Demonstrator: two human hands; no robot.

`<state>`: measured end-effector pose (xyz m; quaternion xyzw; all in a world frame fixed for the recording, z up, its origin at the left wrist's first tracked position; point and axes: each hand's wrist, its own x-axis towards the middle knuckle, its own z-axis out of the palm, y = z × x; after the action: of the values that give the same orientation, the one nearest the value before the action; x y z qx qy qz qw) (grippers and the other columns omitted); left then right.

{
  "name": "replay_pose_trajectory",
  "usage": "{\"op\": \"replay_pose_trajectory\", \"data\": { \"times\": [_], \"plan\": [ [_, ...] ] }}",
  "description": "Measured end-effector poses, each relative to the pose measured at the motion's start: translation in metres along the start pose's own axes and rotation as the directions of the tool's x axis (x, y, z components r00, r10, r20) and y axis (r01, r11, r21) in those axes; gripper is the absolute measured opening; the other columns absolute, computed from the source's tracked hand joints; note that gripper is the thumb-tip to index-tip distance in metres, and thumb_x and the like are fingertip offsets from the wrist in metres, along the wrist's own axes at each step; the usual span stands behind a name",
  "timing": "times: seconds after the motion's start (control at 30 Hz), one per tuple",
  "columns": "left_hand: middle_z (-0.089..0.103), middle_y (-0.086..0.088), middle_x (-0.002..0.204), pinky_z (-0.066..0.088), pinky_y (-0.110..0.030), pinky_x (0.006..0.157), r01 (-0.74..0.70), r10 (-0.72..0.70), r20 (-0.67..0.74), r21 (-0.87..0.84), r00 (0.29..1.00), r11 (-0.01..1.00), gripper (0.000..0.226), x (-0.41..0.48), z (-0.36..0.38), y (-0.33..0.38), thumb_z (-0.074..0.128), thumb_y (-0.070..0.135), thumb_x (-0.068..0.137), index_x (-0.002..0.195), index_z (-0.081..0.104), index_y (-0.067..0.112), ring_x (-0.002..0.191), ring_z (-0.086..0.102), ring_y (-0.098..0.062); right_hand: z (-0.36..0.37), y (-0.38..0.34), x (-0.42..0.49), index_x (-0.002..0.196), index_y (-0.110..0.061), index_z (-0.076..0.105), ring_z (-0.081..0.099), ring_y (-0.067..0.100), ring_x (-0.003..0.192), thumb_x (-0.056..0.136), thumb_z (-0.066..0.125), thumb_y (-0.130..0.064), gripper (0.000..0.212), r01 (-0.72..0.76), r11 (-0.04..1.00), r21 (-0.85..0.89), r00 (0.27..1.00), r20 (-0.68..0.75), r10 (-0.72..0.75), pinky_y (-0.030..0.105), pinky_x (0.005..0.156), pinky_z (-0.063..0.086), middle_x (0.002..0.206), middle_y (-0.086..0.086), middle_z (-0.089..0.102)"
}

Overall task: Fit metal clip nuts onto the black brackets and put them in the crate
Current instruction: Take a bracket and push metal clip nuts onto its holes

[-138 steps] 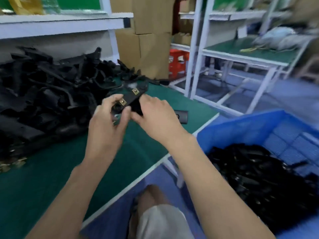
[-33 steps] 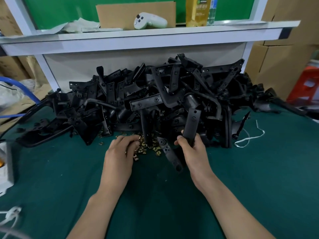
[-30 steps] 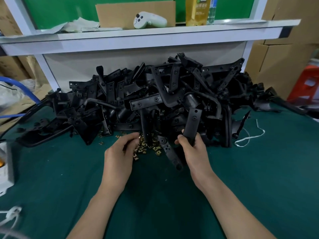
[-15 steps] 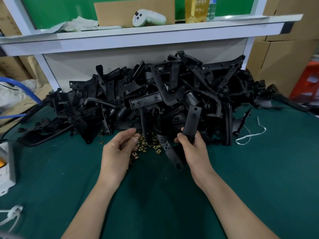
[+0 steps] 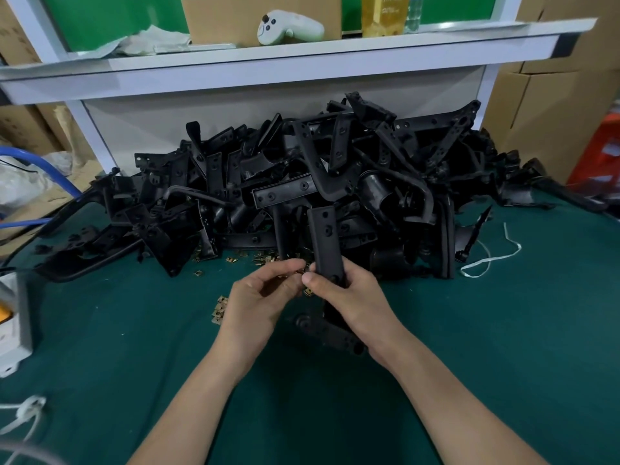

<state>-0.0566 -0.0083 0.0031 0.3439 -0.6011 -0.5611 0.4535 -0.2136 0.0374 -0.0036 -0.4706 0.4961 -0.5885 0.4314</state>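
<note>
— Both hands have drawn together since a moment ago: the left hand (image 5: 258, 305) has come off the loose nuts and now meets the right hand (image 5: 354, 297), which has pulled its bracket nearer the body.

— What lies around them?

— Under both is the dark green felt table top (image 5: 486, 347). Beyond the fingertips sprawls the big heap of black plastic brackets (image 5: 302, 182), piled against a white shelf frame (image 5: 268, 78).

— And the piece being worked?

— The long flat black plastic bracket with screw holes (image 5: 326, 239) stands nearly upright out of the right hand, whose fingers and thumb wrap its lower end. A black arm (image 5: 332, 333) shows on the felt under that wrist; I cannot tell whether it is the same part.

— The left hand?

— Curled, its thumb and forefinger pinching a small brass-coloured metal clip nut (image 5: 301, 270) against the bracket's lower left edge. Most of the nut is hidden.

— Other nuts?

— Loose brass-coloured clip nuts (image 5: 219, 308) lie just left of the left hand, with more beyond the knuckles at the heap's foot.
</note>
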Motion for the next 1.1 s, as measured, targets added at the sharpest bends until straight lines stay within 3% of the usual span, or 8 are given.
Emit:
{"op": "replay_pose_trajectory", "data": {
  "times": [0.23,0.37,0.57,0.63,0.77,0.9,0.97,1.1],
  "plan": [
    [0.071,0.005,0.085,0.056,-0.023,0.080,0.008,-0.008,0.003,-0.046,1.000,0.999,0.025,0.002,0.000,-0.001,0.075,0.030,0.077,0.101,0.076,0.035,0.082,0.069,-0.015,-0.003,-0.003,0.001,0.097,-0.039,0.071,0.068,-0.001,0.090,0.087,0.079,-0.033,0.014,0.003,1.000,0.009,0.999,-0.033,-0.003,0.009,0.076,0.048,0.091,-0.013,0.074],
    [0.070,0.002,0.081,0.056,-0.021,0.075,0.043,-0.046,-0.017,-0.145,0.999,0.988,0.026,0.002,0.003,-0.002,0.073,0.022,0.078,0.104,0.073,0.024,0.080,0.070,-0.017,-0.001,-0.003,0.000,0.097,-0.040,0.071,0.070,0.002,0.094,0.089,0.077,-0.032,0.014,0.002,1.000,0.031,1.000,-0.030,-0.001,0.010,0.078,0.049,0.097,-0.011,0.075],
    [0.071,-0.001,0.089,0.055,-0.019,0.076,0.086,-0.084,0.019,-0.286,0.996,0.954,0.021,0.000,0.008,-0.002,0.070,0.018,0.081,0.101,0.076,0.020,0.083,0.070,-0.013,0.000,-0.003,0.000,0.094,-0.044,0.072,0.070,0.000,0.088,0.091,0.075,-0.028,0.016,0.022,0.997,0.074,0.999,-0.035,-0.019,0.010,0.076,0.050,0.089,-0.015,0.074],
    [0.073,-0.001,0.091,0.055,-0.019,0.078,0.067,-0.065,0.016,-0.248,0.998,0.967,0.020,0.000,0.009,-0.002,0.069,0.020,0.083,0.100,0.078,0.024,0.084,0.069,-0.012,0.001,-0.002,0.001,0.092,-0.043,0.071,0.068,-0.003,0.083,0.091,0.074,-0.025,0.017,0.046,0.997,0.066,0.998,-0.046,-0.043,0.009,0.073,0.049,0.084,-0.016,0.072],
    [0.074,0.004,0.089,0.056,-0.022,0.080,-0.015,0.015,-0.002,-0.006,1.000,1.000,0.021,0.002,0.009,-0.007,0.062,0.015,0.097,0.103,0.075,0.031,0.084,0.068,-0.011,0.004,0.001,0.002,0.090,-0.036,0.071,0.067,-0.001,0.078,0.091,0.074,-0.021,0.016,0.078,0.995,0.062,0.995,-0.062,-0.074,0.011,0.071,0.050,0.079,-0.014,0.070],
    [0.069,0.008,0.075,0.054,-0.024,0.081,-0.030,0.038,-0.119,0.066,0.992,0.997,0.022,0.006,-0.002,-0.009,0.055,0.011,0.103,0.104,0.070,0.027,0.080,0.068,-0.010,-0.006,0.000,0.009,0.087,-0.034,0.072,0.064,0.004,0.076,0.088,0.078,-0.022,0.013,0.053,0.982,0.179,0.947,-0.320,0.007,0.024,0.077,0.052,0.078,-0.014,0.070],
    [0.070,0.007,0.077,0.056,-0.024,0.082,-0.034,0.035,-0.157,0.009,0.987,0.999,0.019,0.007,-0.012,-0.009,0.057,0.012,0.102,0.105,0.071,0.024,0.082,0.070,-0.013,-0.019,0.000,0.012,0.091,-0.034,0.072,0.067,-0.003,0.082,0.088,0.077,-0.027,0.009,0.058,0.987,0.147,0.929,-0.370,0.000,0.016,0.079,0.053,0.084,-0.019,0.073],
    [0.071,0.002,0.079,0.059,-0.025,0.083,-0.005,0.001,-0.135,-0.032,0.991,0.999,0.015,0.007,-0.013,-0.006,0.064,0.025,0.096,0.100,0.077,0.031,0.082,0.072,-0.015,-0.018,0.009,0.010,0.099,-0.034,0.067,0.062,-0.015,0.087,0.089,0.077,-0.033,0.014,0.030,0.998,-0.060,0.949,-0.312,-0.048,0.002,0.067,0.044,0.091,-0.031,0.069]
  ]
}}
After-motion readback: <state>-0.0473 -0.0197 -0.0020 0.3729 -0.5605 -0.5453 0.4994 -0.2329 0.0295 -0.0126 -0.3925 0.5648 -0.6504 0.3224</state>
